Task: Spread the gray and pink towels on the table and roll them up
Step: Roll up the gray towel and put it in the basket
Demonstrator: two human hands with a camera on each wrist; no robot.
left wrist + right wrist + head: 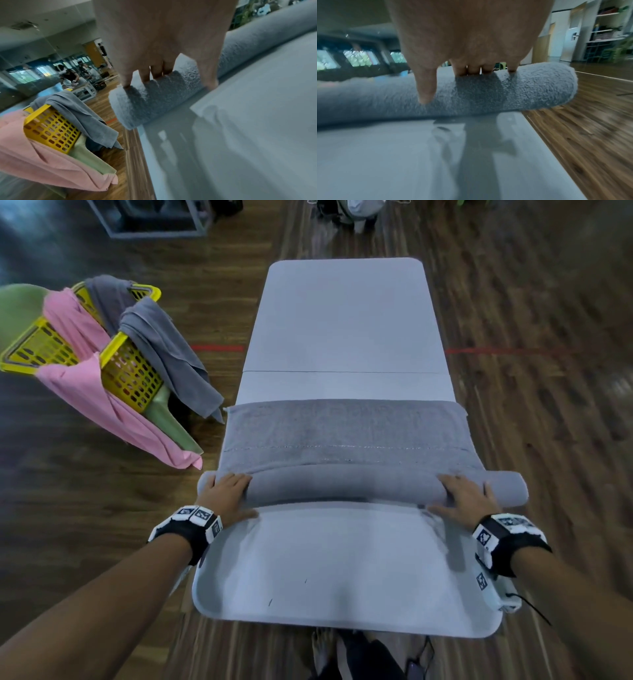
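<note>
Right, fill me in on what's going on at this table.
A person is rolling up a gray towel on the white table. The left hand and right hand press on the two ends of the roll. Part of the towel lies flat beyond it, not yet rolled. More gray and pink towels hang from a yellow basket on the left.

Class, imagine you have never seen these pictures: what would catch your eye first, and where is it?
First, the gray towel, half rolled across the white table, with the left hand and right hand pressing on the roll's two ends. Next, left of the table, the yellow basket with pink towels and another gray towel draped over it.
</note>
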